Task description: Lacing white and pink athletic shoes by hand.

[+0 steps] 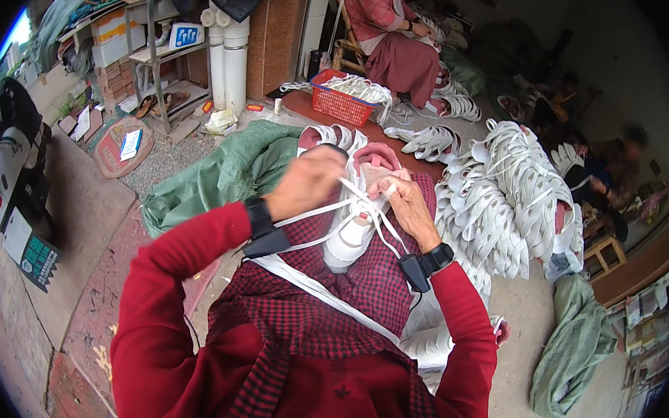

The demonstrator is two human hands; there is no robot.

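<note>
Shoe (350,238) sits on the lap between both hands, toe pointing toward the person. Left hand (309,182) holds a tight grip on a lace (320,210) end; right hand (407,203) pinches the other, laces crossing above the tongue, both equally near.

Both arms come up from the bottom in red sleeves, bent at the elbows. Each wrist has a black band. The left hand (307,182) is curled into a loose fist, fingers pinched shut. The right hand (407,201) sits just beside it, fingers bent and probably pinching too.
</note>
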